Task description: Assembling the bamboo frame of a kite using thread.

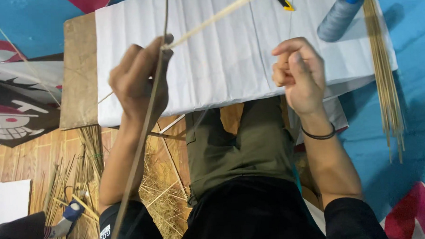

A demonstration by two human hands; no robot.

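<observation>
Floor: blue mat (pixel 410 46) on the right, wood boards (pixel 16 164) lower left, straw scraps (pixel 161 201) between the boards and the person's legs.
Bench: low wood board (pixel 80 72) with white paper (pixel 229 53) folded over it, creased, edge hanging toward the person.
Left hand (pixel 138 82): clenched over the crossing of two sticks, raised above the paper's near edge.
Dark stick (pixel 138 160): long and bowed, runs from the bottom edge by the left arm up through the left fist and out the top of view.
Pale stick (pixel 213 18): thin, straight, leaves the left fist and slants up-right across the paper; a short end pokes out lower left of the fist.
Right hand (pixel 299 71): fingers curled in, thumb against fingertips as if pinching something fine; cannot tell what, if anything, is in it. Black band (pixel 319 134) on the wrist.
Spool (pixel 339 15): grey thread, blue core, lying on the paper's far right corner, well apart from both hands.
Cutter (pixel 282 0): black and yellow, top edge of the paper.
Bundle (pixel 385 75): thin pale sticks along the paper's right edge, on the mat.
Kite (pixel 14 112): skull print, black, red and white, far left.
Clothing: olive shorts (pixel 241 146), black top.
</observation>
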